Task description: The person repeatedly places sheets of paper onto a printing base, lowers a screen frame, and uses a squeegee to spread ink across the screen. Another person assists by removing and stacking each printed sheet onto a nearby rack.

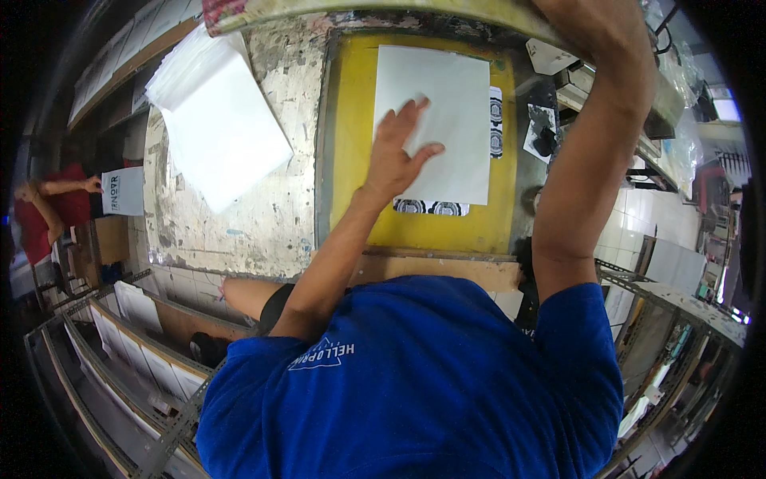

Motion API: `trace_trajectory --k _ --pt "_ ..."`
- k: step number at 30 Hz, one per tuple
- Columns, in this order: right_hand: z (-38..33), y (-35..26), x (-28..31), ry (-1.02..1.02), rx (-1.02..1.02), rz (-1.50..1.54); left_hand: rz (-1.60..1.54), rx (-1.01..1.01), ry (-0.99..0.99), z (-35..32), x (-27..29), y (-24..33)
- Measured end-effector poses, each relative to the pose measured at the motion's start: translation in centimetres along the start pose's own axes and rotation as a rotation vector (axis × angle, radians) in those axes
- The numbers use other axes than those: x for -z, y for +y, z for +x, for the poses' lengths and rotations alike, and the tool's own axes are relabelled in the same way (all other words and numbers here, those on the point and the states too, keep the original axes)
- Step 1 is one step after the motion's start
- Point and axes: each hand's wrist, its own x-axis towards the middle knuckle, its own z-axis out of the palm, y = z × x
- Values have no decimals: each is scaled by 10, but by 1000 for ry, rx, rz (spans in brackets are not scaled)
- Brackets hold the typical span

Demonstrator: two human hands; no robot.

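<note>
My left hand (pixel 399 152) is over a blank white sheet (pixel 455 160), its fingers spread and slightly blurred. I cannot tell whether it touches the sheet. Beneath lies a yellow board (pixel 351 199). Dark round emblems on a printed sheet (pixel 495 124) show past the blank sheet's right and lower edges. At the top edge, my right hand (pixel 590 24) grips a long, stained screen-printing frame (pixel 383 11), which is raised along the far side of the board. The fingers of that hand are largely cut off by the view.
A fanned stack of white sheets (pixel 223 136) lies on the worn, paint-marked table (pixel 275 207) to the left. An ink-smeared paper (pixel 541 132) sits right of the board. Metal racks (pixel 159 351) stand at lower left. Another person (pixel 60 191) at far left holds a printed white piece (pixel 122 191).
</note>
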Motion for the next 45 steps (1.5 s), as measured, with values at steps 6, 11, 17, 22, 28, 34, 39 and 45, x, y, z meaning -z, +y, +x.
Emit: trace_trajectory --k 6,11,17,22,28,34,39,45 --pt "-98 1 -48 69 138 -41 -833 -1 676 -7 89 58" --pt "-162 -1 -110 -19 -22 106 -573 539 447 -111 97 26" --pt "-215 31 -206 -315 -242 306 -24 404 322 -177 71 -32" --pt "-230 24 -236 -464 -159 -97 359 388 200 -180 71 -34" --pt "-189 79 -277 -205 -156 -40 357 415 191 -184 72 -34" --pt "-96 158 -313 -54 -43 -134 337 413 189 -190 74 -40" --pt "-30 209 -336 64 35 -218 308 450 186 -194 73 -40" --pt "28 235 -329 -56 36 -90 285 416 209 -193 74 -39"
